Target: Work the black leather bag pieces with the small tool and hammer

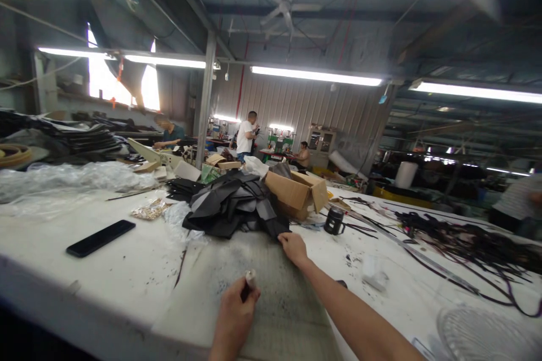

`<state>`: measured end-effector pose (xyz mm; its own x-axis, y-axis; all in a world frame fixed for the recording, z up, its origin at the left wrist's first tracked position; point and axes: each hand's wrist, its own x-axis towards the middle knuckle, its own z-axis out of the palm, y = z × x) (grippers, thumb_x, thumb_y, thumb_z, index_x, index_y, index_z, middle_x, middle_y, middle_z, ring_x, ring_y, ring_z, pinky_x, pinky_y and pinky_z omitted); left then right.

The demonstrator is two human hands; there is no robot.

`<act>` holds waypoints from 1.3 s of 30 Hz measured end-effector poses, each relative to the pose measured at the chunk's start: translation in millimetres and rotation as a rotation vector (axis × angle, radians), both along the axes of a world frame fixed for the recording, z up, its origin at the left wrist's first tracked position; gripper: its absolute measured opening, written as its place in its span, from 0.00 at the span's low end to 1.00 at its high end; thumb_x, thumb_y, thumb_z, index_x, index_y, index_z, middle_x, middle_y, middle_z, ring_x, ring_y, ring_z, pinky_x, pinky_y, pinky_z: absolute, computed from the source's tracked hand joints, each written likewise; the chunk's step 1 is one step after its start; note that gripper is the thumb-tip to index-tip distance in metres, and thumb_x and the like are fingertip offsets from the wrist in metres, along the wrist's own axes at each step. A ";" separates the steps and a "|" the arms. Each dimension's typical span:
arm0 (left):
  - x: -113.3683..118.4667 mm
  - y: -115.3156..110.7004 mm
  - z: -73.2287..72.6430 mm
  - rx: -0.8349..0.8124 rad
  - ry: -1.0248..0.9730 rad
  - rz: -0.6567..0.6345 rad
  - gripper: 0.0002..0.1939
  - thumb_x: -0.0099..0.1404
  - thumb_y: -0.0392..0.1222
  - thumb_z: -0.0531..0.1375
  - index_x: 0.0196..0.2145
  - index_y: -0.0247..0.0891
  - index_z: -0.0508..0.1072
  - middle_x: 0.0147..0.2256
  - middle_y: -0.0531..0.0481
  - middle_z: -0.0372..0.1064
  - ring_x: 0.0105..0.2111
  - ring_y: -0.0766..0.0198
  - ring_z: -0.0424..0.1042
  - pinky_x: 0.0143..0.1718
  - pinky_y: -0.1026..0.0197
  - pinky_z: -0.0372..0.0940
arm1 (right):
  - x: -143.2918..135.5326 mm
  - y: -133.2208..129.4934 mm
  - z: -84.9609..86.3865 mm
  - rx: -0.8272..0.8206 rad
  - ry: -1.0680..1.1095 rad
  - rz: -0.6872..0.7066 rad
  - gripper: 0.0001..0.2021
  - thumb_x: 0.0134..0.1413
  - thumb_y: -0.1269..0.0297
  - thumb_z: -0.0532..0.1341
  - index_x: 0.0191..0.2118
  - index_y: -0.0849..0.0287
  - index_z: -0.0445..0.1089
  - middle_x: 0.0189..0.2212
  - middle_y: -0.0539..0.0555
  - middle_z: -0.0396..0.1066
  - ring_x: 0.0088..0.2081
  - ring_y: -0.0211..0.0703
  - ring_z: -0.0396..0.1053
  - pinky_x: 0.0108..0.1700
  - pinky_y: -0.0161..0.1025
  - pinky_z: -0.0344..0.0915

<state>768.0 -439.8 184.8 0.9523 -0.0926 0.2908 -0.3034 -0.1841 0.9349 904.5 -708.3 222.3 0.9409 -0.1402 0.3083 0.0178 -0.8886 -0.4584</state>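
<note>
My left hand (236,307) is closed round a small whitish stick-like object (251,278) with a rounded top, held upright over a worn greenish board (203,299). What kind of object it is, I cannot make out. Farther forward, my right hand (293,247) pinches the near right edge of a heap of black sheet pieces (232,203). These look thin and flexible, like leather or fabric, and lie crumpled over one another. Dark specks dot the board between my hands.
Behind the heap stands an open cardboard box (292,192), with a black mug (334,221) to its right. A phone (101,238) and a bag of small beige pieces (150,210) lie left. Dark straps (457,237) cover the right side. Several people are in the background.
</note>
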 end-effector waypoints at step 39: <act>-6.9 5.1 13.8 0.025 -0.029 0.004 0.11 0.68 0.48 0.62 0.36 0.39 0.81 0.33 0.47 0.82 0.37 0.51 0.78 0.41 0.57 0.65 | -132.6 -36.5 17.5 -0.231 -0.077 0.013 0.37 0.58 0.65 0.70 0.72 0.60 0.63 0.63 0.66 0.71 0.63 0.65 0.71 0.66 0.55 0.67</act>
